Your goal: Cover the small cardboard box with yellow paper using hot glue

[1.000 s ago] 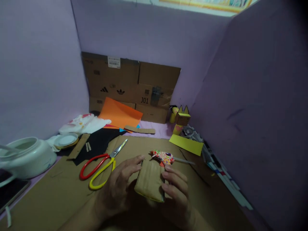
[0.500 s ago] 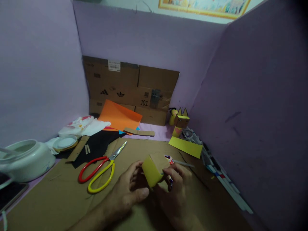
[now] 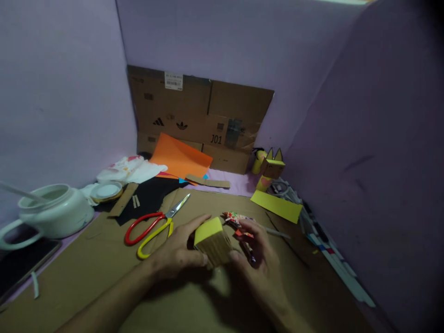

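Note:
A small cardboard box with a yellow top face is tilted above the cardboard work surface. My left hand is closed on its left side, thumb in front and fingers behind. At the box's lower right edge, the thumb of my right hand touches it; the other fingers are curled loosely and apart from the box. Just behind that hand lies a colourful patterned item, partly hidden, its kind unclear. Scissors with red and yellow handles lie partly open left of my left hand.
A yellow paper strip and a cardboard figure with pointed ears are at the right. Orange paper leans near the back cardboard panel. To the left stand a white pot and a dark flat device.
The box has turned, so its yellow face now points up and bare cardboard faces me. My right fingers have moved away from it. The view has tilted downward.

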